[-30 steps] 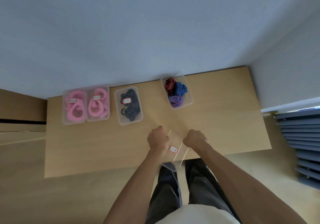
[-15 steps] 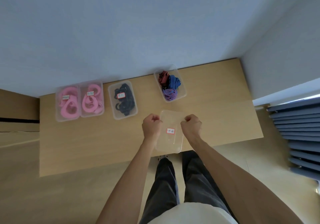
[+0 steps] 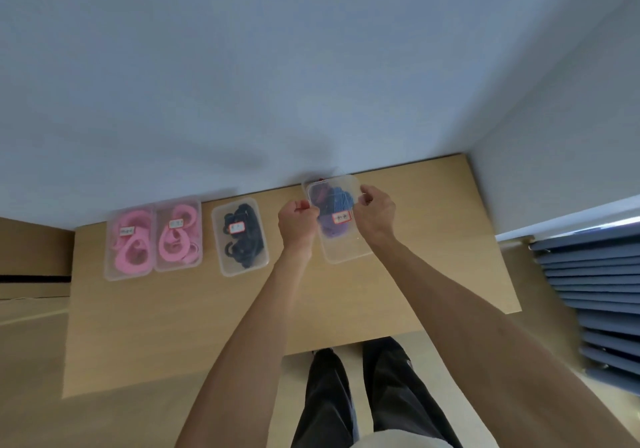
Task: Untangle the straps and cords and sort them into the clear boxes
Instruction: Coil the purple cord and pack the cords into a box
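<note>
I hold a clear lid (image 3: 343,247) with a red-edged label over the rightmost clear box, whose red, blue and purple cords (image 3: 334,205) show through it. My left hand (image 3: 297,221) grips the lid's left edge and my right hand (image 3: 375,210) grips its right edge. To the left stand a lidded box of black cords (image 3: 240,236) and two lidded boxes of pink straps (image 3: 129,243) (image 3: 178,234).
The boxes stand in a row along the far edge of a wooden table (image 3: 433,240) against a pale wall. A blue slatted radiator (image 3: 595,295) is at the right. My legs show below the table's near edge.
Both hands carried the clear lid from the table's near edge away to the far right box, where it now lies over the coloured cords.
</note>
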Available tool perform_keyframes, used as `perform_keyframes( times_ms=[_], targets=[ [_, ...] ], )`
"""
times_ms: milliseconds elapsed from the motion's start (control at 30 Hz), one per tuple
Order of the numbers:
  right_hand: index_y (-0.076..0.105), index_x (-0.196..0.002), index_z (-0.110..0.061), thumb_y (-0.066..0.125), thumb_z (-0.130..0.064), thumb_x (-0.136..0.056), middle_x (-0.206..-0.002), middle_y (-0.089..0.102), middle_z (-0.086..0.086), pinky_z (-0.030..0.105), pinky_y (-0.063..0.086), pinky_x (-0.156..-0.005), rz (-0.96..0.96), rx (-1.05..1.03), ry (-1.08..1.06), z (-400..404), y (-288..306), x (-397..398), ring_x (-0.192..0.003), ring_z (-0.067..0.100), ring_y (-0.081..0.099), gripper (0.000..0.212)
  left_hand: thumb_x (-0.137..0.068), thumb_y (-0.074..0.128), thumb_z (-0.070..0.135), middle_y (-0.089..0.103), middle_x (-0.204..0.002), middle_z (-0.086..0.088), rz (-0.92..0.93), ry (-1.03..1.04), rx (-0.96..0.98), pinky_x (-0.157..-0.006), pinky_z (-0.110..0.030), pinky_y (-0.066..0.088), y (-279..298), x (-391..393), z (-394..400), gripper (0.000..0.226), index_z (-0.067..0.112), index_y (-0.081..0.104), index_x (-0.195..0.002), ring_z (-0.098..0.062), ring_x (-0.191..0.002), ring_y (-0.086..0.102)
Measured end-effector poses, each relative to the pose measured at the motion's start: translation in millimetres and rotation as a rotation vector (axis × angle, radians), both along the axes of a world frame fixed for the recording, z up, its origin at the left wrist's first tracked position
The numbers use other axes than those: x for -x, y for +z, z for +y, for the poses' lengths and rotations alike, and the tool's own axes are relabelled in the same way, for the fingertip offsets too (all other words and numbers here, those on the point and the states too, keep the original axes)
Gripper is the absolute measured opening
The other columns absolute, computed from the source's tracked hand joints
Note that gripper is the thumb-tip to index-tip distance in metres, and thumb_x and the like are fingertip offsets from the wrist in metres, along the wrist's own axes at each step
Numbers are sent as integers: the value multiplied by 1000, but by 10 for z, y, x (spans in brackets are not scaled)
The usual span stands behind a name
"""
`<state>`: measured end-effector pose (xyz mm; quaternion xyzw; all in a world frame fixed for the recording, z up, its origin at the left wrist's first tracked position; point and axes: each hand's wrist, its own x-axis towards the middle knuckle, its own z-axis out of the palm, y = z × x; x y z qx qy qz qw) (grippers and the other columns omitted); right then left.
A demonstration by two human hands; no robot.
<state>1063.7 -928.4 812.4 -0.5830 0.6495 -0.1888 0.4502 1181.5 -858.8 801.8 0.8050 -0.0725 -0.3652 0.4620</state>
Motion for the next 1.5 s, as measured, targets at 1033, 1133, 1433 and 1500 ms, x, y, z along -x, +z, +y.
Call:
perform_keyframes(
  times_ms=[1033,1133,1433,1500],
  targets=[
    [71,-109,-19,57,-15,-90,-98,70,15,32,46,-69,353,-108,174,-437,-573,-349,-91,36,65,24,-89,63,24,64,-81,-1,-201,-134,-390,-65,-28,36,-540,-326,-285,16,13,62,-77,-27,-82,62],
    [65,-122,-23,57,-18,-93,-103,70,15,36,52,-75,371,-109,229,-462,-633,-366,-94,35,65,30,-90,68,31,71,-88,-7,-149,-132,-354,-74,-33,47,-651,-377,-255,24,9,68,-81,-30,-88,66],
    [37,-149,-35,52,-2,-90,-105,60,8,36,42,-68,485,-12,416,-401,-656,-422,-85,29,57,69,-90,59,16,74,-93,-7,-260,-217,-333,-72,-28,43,-637,-338,-226,24,12,70,-111,-28,-91,67],
    [38,-149,-32,51,-1,-89,-110,57,10,36,38,-67,523,43,516,-413,-634,-433,-87,32,58,69,-86,56,5,72,-91,-6,-295,-263,-265,-74,-31,47,-590,-350,-218,46,17,58,-130,-27,-89,65]
  ],
)
